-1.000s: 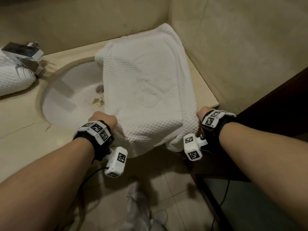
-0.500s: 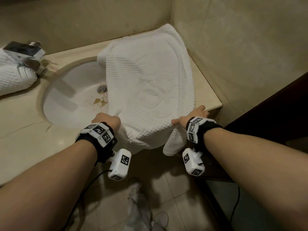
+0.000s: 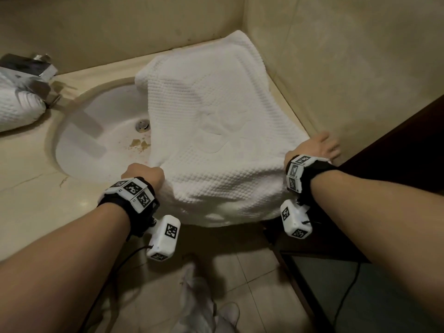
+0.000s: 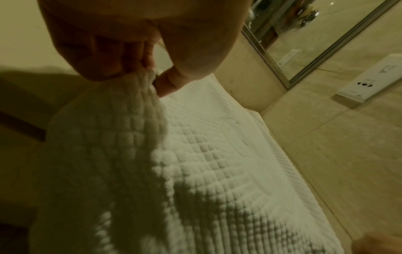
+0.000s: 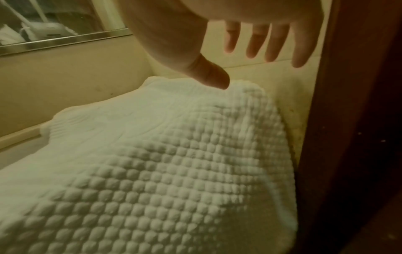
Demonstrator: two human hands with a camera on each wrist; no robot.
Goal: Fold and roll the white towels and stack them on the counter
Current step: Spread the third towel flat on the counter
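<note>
So the left hand (image 3: 143, 173) is balled up tight on the near left corner of the white towel (image 3: 216, 140), and the left wrist view shows it best: the fingers (image 4: 139, 56) are curled in and the thumb is pressed against them, with a bunched bit of the waffle fabric pinched in between. The right hand (image 3: 318, 147) is a different story, it's spread wide with all the fingers straight and a bit apart, gripping nothing. From the right wrist view its thumb tip sits right at the towel's near right corner, touching or just about touching it, can't tell which, while the fingers (image 5: 278, 46) point past the edge toward the wall. The towel itself is laid out flat on the right end of the beige worktop (image 3: 36, 200), far corner pushed up into the corner where the two walls meet, left edge drooping over the rim of the sink (image 3: 96, 140), and the near edge hanging off the front of the worktop between the two wrists. There's a flower-ish embossed pattern in the middle of it. Over on the far left of the worktop there's another rolled white towel (image 3: 19, 106), well apart from both hands, next to the chrome tap (image 3: 31, 70).
</note>
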